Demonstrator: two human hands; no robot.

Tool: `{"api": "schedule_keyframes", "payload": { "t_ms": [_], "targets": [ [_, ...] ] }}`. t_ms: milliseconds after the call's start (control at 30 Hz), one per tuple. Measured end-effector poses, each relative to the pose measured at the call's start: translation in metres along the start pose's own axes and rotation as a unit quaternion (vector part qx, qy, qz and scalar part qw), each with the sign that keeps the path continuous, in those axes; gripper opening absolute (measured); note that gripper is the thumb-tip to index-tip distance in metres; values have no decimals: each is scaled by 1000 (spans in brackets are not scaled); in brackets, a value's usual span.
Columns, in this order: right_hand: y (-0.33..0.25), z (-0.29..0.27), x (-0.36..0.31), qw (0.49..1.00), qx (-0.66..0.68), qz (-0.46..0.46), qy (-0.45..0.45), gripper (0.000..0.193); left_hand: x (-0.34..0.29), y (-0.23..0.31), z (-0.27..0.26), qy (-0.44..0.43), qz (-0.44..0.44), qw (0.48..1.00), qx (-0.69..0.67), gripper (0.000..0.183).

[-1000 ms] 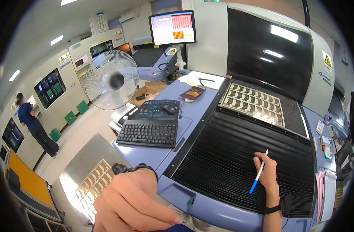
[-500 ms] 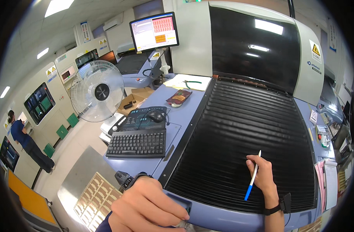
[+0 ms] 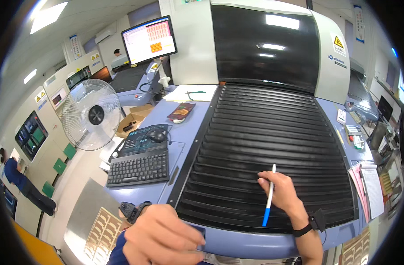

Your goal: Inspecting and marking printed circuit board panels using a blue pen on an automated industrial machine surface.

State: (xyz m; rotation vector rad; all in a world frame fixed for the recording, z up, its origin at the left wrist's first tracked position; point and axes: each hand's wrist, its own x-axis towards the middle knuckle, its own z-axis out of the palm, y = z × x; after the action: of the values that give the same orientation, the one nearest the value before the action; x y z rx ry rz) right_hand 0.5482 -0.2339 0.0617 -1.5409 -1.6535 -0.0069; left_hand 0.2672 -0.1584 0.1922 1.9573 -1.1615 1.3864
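A slim white pen with a blue end point(image 3: 267, 208) is gripped between the thumb and fingers of my right hand point(image 3: 283, 191), blue end toward me. That hand hovers over the lower part of the black ribbed bed point(image 3: 263, 132) of a large machine. My left hand point(image 3: 162, 236), with its fingers bent and smeared by motion, is beside the machine's blue-grey front edge point(image 3: 255, 243). Whether anything lies in those fingers cannot be made out. Both wrists wear dark straps with small devices.
Left of the bed are a keyboard point(image 3: 139, 169), mouse point(image 3: 157, 135), dark red packet point(image 3: 181, 112) and monitor point(image 3: 149, 40). A fan point(image 3: 85, 126) stands beyond them. Papers on a clipboard point(image 3: 370, 190) lie at the right. Below left sits a cut-out patterned panel point(image 3: 102, 234). A person point(image 3: 23, 176) stands far left.
The view has swung to the right, so the scene has slid left. My left hand's fingers have shifted at the front edge. My right hand keeps the pen over the bed.
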Motion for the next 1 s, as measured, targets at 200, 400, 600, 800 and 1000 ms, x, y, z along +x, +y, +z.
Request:
{"api": "schedule_keyframes", "payload": {
  "t_ms": [200,400,600,800,1000],
  "targets": [
    [-45,22,-14,992,87,-60,-72,21,-95,-30,44,-140,-302,919,214,25],
    [-36,37,-16,991,80,-77,-79,24,-159,-53,45,-126,-349,900,229,20],
    [-38,36,-10,988,79,-106,-85,24,-156,-54,45,-60,-405,902,139,20],
    [-39,36,-11,987,78,-113,-83,24,-154,-53,43,-56,-381,910,155,23],
    [-40,33,-13,988,68,-120,-76,24,-156,-50,45,-44,-376,911,161,28]
  ]
}}
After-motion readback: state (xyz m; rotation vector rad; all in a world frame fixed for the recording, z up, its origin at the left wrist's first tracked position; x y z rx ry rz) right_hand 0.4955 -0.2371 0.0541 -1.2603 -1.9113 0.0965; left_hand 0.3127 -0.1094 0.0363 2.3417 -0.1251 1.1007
